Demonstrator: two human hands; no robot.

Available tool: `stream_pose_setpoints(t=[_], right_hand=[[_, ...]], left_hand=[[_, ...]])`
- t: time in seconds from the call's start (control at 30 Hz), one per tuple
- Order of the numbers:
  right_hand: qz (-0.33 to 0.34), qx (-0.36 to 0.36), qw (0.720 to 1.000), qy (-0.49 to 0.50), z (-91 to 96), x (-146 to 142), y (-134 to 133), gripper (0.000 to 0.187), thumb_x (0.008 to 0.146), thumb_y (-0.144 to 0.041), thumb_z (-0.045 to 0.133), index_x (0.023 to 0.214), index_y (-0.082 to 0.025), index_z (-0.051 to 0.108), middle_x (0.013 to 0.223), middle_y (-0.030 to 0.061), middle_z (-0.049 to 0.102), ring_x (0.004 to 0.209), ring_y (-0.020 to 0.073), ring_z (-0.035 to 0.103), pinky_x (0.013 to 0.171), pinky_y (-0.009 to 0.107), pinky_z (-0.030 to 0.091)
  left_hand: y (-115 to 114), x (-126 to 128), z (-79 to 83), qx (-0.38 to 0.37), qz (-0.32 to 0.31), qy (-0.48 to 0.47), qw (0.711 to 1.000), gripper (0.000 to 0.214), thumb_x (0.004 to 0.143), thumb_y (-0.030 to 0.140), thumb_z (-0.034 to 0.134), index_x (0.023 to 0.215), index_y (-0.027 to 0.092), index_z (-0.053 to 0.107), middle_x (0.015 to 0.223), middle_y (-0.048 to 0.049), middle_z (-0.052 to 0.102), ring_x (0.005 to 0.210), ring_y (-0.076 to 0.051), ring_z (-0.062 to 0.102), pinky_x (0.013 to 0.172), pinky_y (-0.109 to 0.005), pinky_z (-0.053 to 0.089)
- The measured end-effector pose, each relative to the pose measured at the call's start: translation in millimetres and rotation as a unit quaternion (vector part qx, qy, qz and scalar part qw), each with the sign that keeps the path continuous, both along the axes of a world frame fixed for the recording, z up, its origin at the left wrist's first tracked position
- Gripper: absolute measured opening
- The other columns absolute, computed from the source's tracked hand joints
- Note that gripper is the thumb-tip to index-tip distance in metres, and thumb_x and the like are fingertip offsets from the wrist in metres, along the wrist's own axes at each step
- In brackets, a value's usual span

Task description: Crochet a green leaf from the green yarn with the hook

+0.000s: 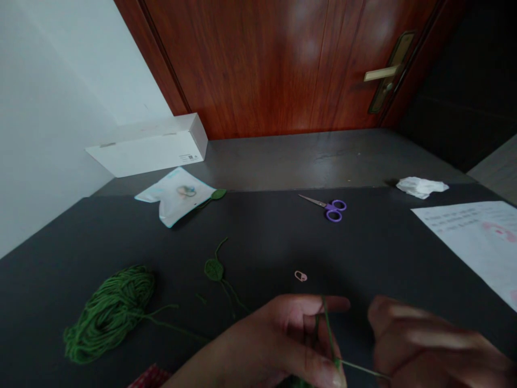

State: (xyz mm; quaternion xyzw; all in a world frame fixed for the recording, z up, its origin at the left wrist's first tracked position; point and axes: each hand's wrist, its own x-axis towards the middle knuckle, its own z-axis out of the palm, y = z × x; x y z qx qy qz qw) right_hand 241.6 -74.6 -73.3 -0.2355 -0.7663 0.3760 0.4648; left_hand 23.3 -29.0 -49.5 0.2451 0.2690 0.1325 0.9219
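left hand (278, 339) low in frame, fingers parted and half curled, a thin green yarn strand (328, 328) running up across them and pinched near the thumb (319, 372). hold on the strand looks firm. a dark green lump (297, 382) sits under this hand at the bottom edge, too cut off to identify. right hand (428, 339) just beside it, fingers curled inward, the strand stretched across to their tips; cannot tell whether they grip it or only touch it.

loose skein of green yarn (109, 315) on a dark matte tabletop (278, 242), left of the hands, a long tail trailing toward the left hand. small crocheted green leaf with thin stems (214, 269) between skein and hands. tiny pink oval stitch marker (300, 276) just above the hands. farther off: purple-handled steel scissors (334, 210), blades together; crumpled white tissue (420, 187); printed white paper sheet with pink marks (468, 242) at right edge. white and pale blue plastic packet (177, 195) at far side, second crocheted green leaf (218, 194) touching its corner. red checked cloth (149, 378) at bottom edge. beyond the table, white cardboard box (149, 145) on a grey ledge (307, 156), against a reddish wood door (250, 64) with a brass lever handle (382, 73).
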Motion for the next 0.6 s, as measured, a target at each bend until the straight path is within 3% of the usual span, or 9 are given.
stream_pose_setpoints(t=[0.13, 0.23, 0.47, 0.6], right_hand=[[-0.031, -0.108, 0.992, 0.059, 1.1, -5.4, -5.6, 0.04, 0.099, -0.051, 0.04, 0.082, -0.028, 0.068, 0.066, 0.0, 0.065, 0.058, 0.0171, 0.059, 0.064, 0.035, 0.045], [-0.043, -0.15, 0.986, 0.057, 1.7, -4.3, -7.4, 0.041, 0.098, -0.053, 0.039, 0.08, -0.03, 0.069, 0.065, 0.0, 0.064, 0.058, 0.0182, 0.06, 0.066, 0.038, 0.044], [0.067, -0.079, 0.994, 0.025, -5.0, 8.8, 3.7, 0.04, 0.102, -0.041, 0.032, 0.091, -0.028, 0.068, 0.067, 0.0025, 0.065, 0.058, 0.0184, 0.064, 0.062, 0.035, 0.048], [0.07, -0.082, 0.994, 0.003, -3.2, 8.8, 3.8, 0.039, 0.103, -0.039, 0.031, 0.095, -0.028, 0.068, 0.07, 0.0036, 0.066, 0.062, 0.0197, 0.065, 0.064, 0.036, 0.049]], left_hand=[[-0.1, -1.7, 1.0, 0.012, -0.002, 0.006, 1.0, 0.074, 0.055, 0.005, 0.085, 0.125, 0.011, 0.061, 0.077, -0.0002, 0.066, 0.065, -0.006, 0.057, 0.066, -0.021, 0.037], [-0.8, -1.0, 1.4, 0.016, 0.001, 0.006, 1.0, 0.073, 0.054, 0.006, 0.085, 0.123, 0.011, 0.062, 0.076, 0.0006, 0.066, 0.065, -0.006, 0.056, 0.066, -0.021, 0.037], [-0.6, 1.8, 2.0, 0.023, 0.0, 0.021, 1.0, 0.079, 0.05, 0.006, 0.085, 0.124, 0.013, 0.062, 0.076, 0.0019, 0.066, 0.065, -0.007, 0.054, 0.065, -0.021, 0.036], [-0.6, 1.6, -0.7, 0.033, 0.017, 0.049, 0.998, 0.083, 0.045, 0.002, 0.086, 0.123, 0.013, 0.062, 0.075, 0.0016, 0.068, 0.067, -0.008, 0.056, 0.069, -0.023, 0.038]])
